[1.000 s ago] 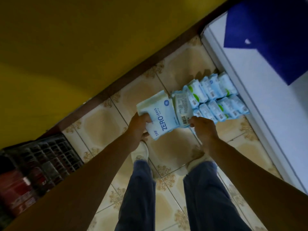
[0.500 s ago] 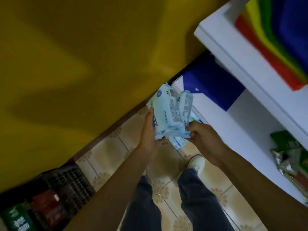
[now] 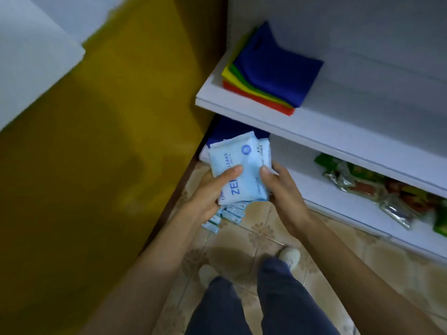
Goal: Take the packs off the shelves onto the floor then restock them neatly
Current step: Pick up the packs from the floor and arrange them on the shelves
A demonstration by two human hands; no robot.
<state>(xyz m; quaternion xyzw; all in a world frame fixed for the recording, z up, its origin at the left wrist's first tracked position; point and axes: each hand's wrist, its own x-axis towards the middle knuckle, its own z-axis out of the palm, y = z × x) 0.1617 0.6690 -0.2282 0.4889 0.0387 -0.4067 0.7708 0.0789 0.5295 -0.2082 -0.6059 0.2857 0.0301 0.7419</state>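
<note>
Nearest: dark trousers (image 3: 242, 308) and a pale shoe (image 3: 289, 256) on the tiled floor (image 3: 261, 228). Above them I log both hands on a small stack of light-blue packs (image 3: 244, 165), held in the air in front of the lower shelf (image 3: 314, 187). Left hand (image 3: 208, 194): fingers curled round the stack's left edge, thumb across its front. Right hand (image 3: 284, 192): gripping the right edge. More floor packs (image 3: 231, 213) lie just under the hands. Further right on the lower shelf: foil snack packets (image 3: 377, 187). Upper shelf (image 3: 338, 134): folded coloured cloths (image 3: 271, 73). Yellow wall (image 3: 108, 141) at left.
</note>
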